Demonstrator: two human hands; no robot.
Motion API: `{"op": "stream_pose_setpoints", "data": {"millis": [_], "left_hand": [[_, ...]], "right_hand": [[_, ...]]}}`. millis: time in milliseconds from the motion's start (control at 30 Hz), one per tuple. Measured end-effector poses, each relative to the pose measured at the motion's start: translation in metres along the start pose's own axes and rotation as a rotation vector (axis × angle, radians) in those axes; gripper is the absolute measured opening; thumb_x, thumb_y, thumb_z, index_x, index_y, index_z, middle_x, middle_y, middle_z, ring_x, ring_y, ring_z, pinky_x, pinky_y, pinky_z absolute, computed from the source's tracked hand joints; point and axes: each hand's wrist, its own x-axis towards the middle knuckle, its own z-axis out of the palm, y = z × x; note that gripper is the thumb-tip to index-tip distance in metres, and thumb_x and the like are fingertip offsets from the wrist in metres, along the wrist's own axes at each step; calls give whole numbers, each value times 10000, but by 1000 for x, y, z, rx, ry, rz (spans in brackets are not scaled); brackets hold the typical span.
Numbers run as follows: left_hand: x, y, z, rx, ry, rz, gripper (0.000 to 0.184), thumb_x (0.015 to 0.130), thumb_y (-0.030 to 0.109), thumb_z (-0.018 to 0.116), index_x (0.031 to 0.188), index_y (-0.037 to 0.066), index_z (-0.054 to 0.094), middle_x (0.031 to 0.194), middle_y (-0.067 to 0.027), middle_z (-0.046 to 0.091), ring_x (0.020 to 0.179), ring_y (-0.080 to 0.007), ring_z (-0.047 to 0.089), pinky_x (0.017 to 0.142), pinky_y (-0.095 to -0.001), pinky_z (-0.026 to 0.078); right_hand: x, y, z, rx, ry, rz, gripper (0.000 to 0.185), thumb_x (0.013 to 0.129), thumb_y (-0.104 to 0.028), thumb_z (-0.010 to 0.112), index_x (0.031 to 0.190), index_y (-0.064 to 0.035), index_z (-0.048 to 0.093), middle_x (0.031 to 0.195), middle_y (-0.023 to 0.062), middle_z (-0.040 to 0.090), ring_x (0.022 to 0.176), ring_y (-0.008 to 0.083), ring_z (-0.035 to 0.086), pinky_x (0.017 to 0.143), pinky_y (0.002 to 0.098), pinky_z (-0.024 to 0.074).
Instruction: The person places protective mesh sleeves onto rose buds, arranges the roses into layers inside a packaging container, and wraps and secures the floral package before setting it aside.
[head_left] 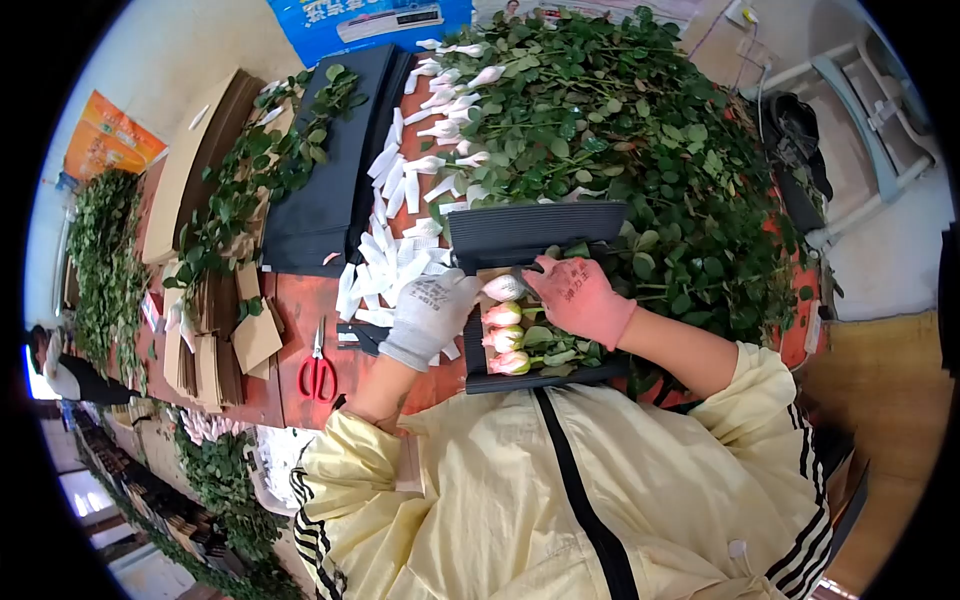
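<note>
A black corrugated wrap [538,227] lies open in front of me, with several pink and pale green rosebuds [508,338] in a column on it. At the top of that column is a bud in a white net sleeve [503,289]. My left hand [433,308], in a whitish glove, is at the left of this bud, its fingers bent and closed at the wrap's edge; what they hold is hidden. My right hand [580,298], in a pink glove, is closed just right of the netted bud, near its stem; its grip is too small to make out.
White net sleeves [384,267] are scattered left of the wrap. Leafy rose stems [620,120] are heaped behind and to the right. Red-handled scissors [318,372], cardboard pieces [205,150] and black sheets [330,165] lie to the left. A person [65,372] is at the far left.
</note>
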Motion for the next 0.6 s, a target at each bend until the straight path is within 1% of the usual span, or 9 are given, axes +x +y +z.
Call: {"op": "stream_pose_setpoints", "data": {"millis": [33,167,200,333,400,433,467,567,600], "left_hand": [[-1,-2,-1,-6,-9,15,187,828,245,572,975,138,616,806,-63,594,714,-257,624,588,-383,483],[0,-8,-7,-82,109,81,121,812,230,598,881,133,614,734,-65,565,666,-264,601,576,-384,468],[-2,-8,-8,-95,107,73,118,806,219,606,887,134,619,730,-62,566,663,-263,598,576,-385,466],[-16,-31,-1,-71,239,100,122,828,183,613,864,68,629,766,-96,613,681,-284,600,594,-380,469],[-35,-66,-23,-4,204,-122,129,843,150,590,876,36,642,830,-128,640,739,-302,618,675,-391,485],[-43,-74,-40,-100,88,-329,133,822,145,587,882,41,645,819,-132,637,738,-308,617,667,-399,482],[-50,-75,-53,-89,-38,-433,188,812,161,603,948,36,636,904,-149,652,798,-326,630,712,-391,489],[-56,-56,-67,15,117,-380,322,809,151,606,1109,32,603,1068,-145,649,949,-310,634,831,-376,492],[-47,-33,-79,-87,71,-342,336,810,144,603,1127,31,598,1088,-143,644,975,-300,628,843,-377,490]], "right_hand": [[-6,1,10,-39,115,-20,463,754,-174,563,1207,-83,542,1165,146,565,958,242,620,757,340,489],[-1,-1,-5,69,-51,24,407,808,-141,498,1199,-42,552,1157,177,592,955,263,629,764,363,494],[-3,0,1,40,37,-3,389,823,-122,472,1193,-35,555,1119,179,610,924,272,641,754,379,499],[-4,5,1,74,26,-63,372,842,-136,462,1185,-27,555,1066,182,631,923,261,648,712,364,513],[-4,3,-7,107,4,-9,367,844,-135,462,1180,-24,557,1057,176,636,929,256,646,708,360,512],[-6,3,-7,135,-25,10,362,846,-134,461,1176,-21,558,1049,171,641,935,251,645,703,356,511],[-6,6,9,91,20,-62,350,844,-127,467,1163,-20,564,1046,169,631,898,254,647,692,349,510],[-4,4,-4,36,-22,-88,337,849,-134,465,1150,-30,575,1032,175,620,863,250,648,679,342,506],[-3,3,3,52,43,-72,307,853,-149,463,1112,-44,592,1006,163,618,834,240,644,651,339,494]]}}
